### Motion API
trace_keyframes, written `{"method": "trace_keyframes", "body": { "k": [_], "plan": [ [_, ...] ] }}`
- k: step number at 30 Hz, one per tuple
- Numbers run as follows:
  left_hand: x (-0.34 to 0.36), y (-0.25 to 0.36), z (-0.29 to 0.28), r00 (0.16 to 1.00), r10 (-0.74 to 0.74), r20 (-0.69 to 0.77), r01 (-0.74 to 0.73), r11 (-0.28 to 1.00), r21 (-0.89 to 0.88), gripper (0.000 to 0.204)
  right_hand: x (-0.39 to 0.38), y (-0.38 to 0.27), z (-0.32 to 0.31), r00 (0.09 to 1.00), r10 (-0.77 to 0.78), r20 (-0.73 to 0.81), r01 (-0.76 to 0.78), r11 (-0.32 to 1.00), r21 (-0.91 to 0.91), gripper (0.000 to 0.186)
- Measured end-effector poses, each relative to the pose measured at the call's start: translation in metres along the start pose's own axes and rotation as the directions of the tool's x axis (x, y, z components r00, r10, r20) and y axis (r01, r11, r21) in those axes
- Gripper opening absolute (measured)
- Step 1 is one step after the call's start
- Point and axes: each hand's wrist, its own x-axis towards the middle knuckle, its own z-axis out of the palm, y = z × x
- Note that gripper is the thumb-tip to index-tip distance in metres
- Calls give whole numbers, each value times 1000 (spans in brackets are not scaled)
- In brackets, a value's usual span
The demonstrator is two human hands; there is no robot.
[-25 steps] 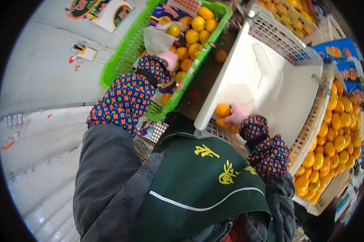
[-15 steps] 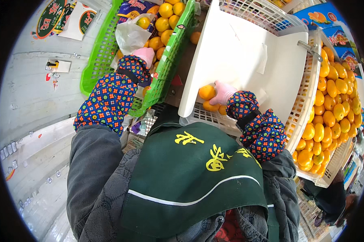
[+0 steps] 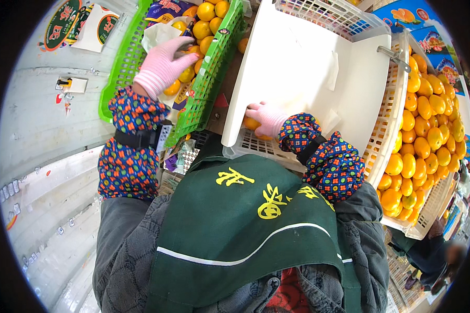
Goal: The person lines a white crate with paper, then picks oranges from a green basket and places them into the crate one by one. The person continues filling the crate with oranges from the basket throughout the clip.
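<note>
My left hand [image 3: 164,68], in a pink striped glove, hovers over the green crate [image 3: 206,78], thumb and fingers apart with nothing between them. Oranges [image 3: 206,28], a crumpled white bag [image 3: 159,35] and a purple package [image 3: 167,10] lie inside that crate. At the low front end of the white tray [image 3: 297,57], my right hand [image 3: 269,119], also pink-gloved, curls its fingers over an orange [image 3: 251,123]. Glove and fingers cover most of that fruit. Another orange shows only as a sliver beneath the hand.
A white crate [image 3: 378,156] heaped with oval orange fruit [image 3: 428,130] stands at the right, beside blue printed boxes [image 3: 435,44]. A metal bracket [image 3: 394,57] juts from the tray's right side. Another person [image 3: 428,261] is partly visible at lower right.
My left hand has drawn up and back out of the fruit, and its fingers have spread. My right hand has moved left, closing over the orange that lay beside its fingers.
</note>
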Motion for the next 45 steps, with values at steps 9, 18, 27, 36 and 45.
{"method": "trace_keyframes", "body": {
  "k": [9, 18, 27, 36, 45],
  "plan": [
    [-16, 112, 72, 956, 268, 118, -267, 963, -29, 37, 5, -5, 10, 975, 212, 67, -221, 952, 212, 59],
    [1, 111, 182, 757, -89, 648, -136, 947, 290, 23, -26, 70, -22, 963, 268, -3, -203, 735, 647, 73],
    [1, 113, 223, 610, 12, 793, -311, 923, 226, 25, -180, 64, -120, 445, 530, -722, -13, 810, 587, 46],
    [14, 139, 305, 474, 21, 880, -457, 860, 226, 30, -265, -1, -110, 398, 642, -655, -57, 730, 681, 42],
    [23, 139, 355, 358, 5, 934, -562, 799, 211, 37, -229, 25, -89, 464, 528, -711, -180, 843, 508, 34]
  ]
}}
